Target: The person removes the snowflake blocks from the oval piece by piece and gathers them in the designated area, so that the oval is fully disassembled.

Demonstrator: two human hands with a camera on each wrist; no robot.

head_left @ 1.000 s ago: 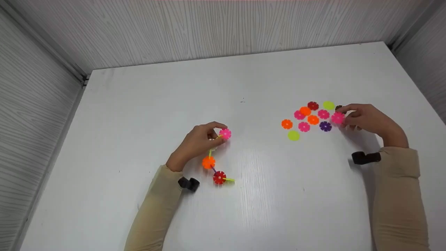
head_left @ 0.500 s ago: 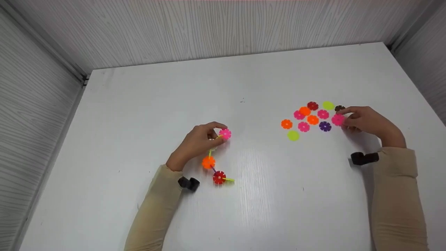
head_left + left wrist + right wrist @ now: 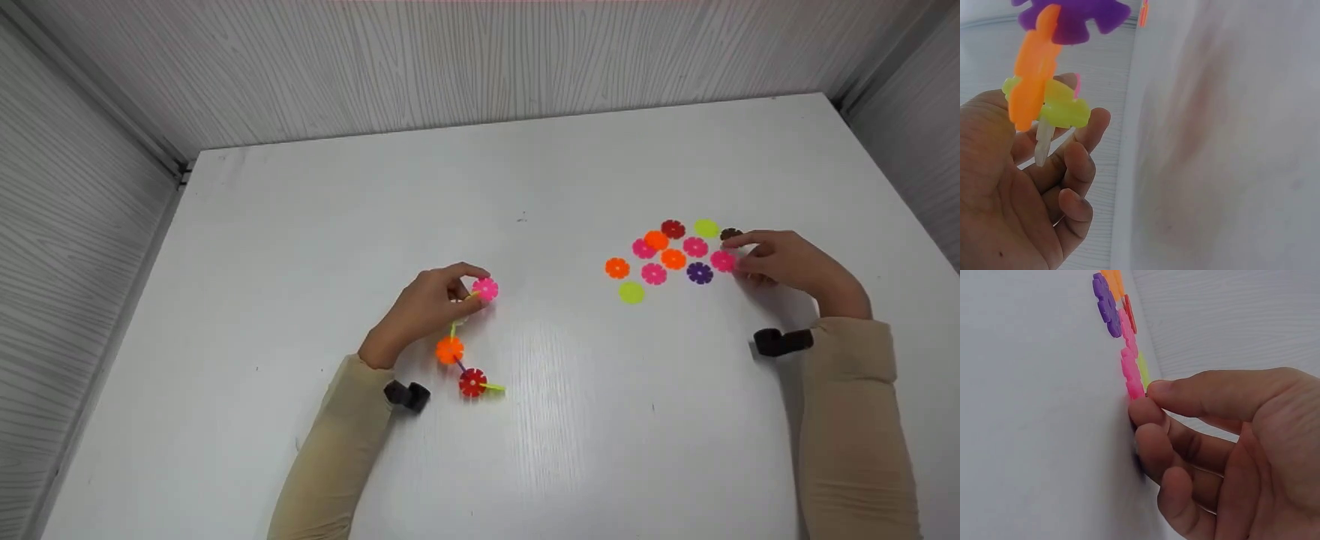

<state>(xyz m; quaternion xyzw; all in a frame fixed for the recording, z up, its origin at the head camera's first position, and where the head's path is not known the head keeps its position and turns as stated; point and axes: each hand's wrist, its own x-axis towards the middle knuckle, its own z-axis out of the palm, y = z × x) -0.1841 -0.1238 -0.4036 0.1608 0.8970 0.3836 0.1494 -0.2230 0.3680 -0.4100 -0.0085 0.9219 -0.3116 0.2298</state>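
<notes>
My left hand point(image 3: 429, 304) grips a linked chain of notched interlocking discs near its pink end disc point(image 3: 485, 289). From there the chain runs down to an orange disc point(image 3: 449, 350), a red disc point(image 3: 472, 382) and a yellow-green disc point(image 3: 493, 388) seen edge-on. A purple disc point(image 3: 1075, 22) and a clear disc point(image 3: 1044, 143) of the chain show in the left wrist view. My right hand point(image 3: 787, 259) pinches the edge of a loose pink disc point(image 3: 723, 261), which lies low at the tabletop. Its fingertips overlap the dark brown disc point(image 3: 731, 235).
Several loose discs lie left of my right hand, among them a purple disc point(image 3: 700, 273), an orange disc point(image 3: 617, 268) and a yellow-green disc point(image 3: 631, 292). The white table point(image 3: 337, 195) meets a wood-grain panel point(image 3: 480, 67) at the back.
My right hand has shifted slightly nearer and left, bringing the pink disc down level with the loose ones; more of the brown disc shows. My left hand and the chain have stayed put.
</notes>
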